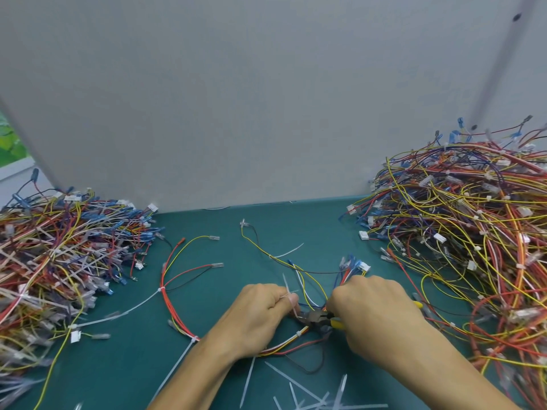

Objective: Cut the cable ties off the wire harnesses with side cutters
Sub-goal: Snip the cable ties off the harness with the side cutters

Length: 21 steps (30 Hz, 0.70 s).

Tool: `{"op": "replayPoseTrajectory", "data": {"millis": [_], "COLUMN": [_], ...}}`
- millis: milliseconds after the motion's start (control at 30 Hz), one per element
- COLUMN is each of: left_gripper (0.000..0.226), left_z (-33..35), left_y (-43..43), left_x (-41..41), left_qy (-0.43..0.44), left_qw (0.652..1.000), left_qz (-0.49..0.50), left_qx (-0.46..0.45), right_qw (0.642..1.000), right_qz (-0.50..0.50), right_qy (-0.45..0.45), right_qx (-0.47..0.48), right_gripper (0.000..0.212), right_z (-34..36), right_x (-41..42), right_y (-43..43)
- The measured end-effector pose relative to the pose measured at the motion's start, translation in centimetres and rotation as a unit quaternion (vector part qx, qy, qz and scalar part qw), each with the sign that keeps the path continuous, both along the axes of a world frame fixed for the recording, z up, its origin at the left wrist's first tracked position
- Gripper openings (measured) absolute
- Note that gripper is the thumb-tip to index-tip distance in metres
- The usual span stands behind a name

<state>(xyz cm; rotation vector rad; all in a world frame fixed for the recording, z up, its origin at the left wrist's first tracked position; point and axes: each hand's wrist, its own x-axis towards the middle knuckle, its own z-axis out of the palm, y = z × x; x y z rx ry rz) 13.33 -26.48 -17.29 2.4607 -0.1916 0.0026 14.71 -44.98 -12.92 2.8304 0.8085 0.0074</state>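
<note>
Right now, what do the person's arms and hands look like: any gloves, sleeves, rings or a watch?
Both the left hand and the right hand are bare, with no gloves. No rings or watch show on what is visible. Both forearms are uncovered down to the bottom edge of the picture, so no sleeve is in view.

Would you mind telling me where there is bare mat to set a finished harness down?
The clearest patch of green mat lies at the back, along the grey partition, between the left harness pile and the right harness pile. Near the hands, loose wires and cut cable ties crowd the mat.
</note>
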Motion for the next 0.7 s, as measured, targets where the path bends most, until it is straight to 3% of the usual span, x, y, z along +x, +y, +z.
{"op": "replayPoseTrajectory", "data": {"millis": [200,267,367,467,600,700], "left_gripper": [0.033,0.032,0.031,0.029,0.022,0.016], "left_z": [0.2,0.5,1.3,2.7,3.9,3.8], "left_y": [0.2,0.2,0.8,2.2,4.0,4.6], "left_x": [-0.1,-0.2,-0.2,-0.4,-1.4,-2.3], "left_qy": [-0.007,0.004,-0.009,-0.035,-0.038,-0.064], "left_qw": [0.999,0.992,0.945,0.907,0.912,0.948], "left_qz": [0.017,0.035,0.108,0.134,0.104,0.073], "left_qx": [-0.044,-0.124,-0.308,-0.397,-0.396,-0.303], "right_qw": [1.000,1.000,0.999,0.996,0.993,0.987], "right_qz": [-0.013,-0.023,-0.049,-0.078,-0.039,0.016], "right_qy": [0.014,0.012,-0.002,0.008,0.043,0.081], "right_qx": [0.010,0.013,0.021,0.036,0.100,0.138], "right_gripper": [0.025,0.026,0.024,0.020,0.016,0.022], "right_z": [-0.3,-0.5,-0.7,-0.4,0.8,1.4], "right_x": [0.2,0.4,0.9,1.5,1.6,0.9], "right_y": [-0.2,-0.3,-0.8,-1.5,-2.3,-2.2]}}
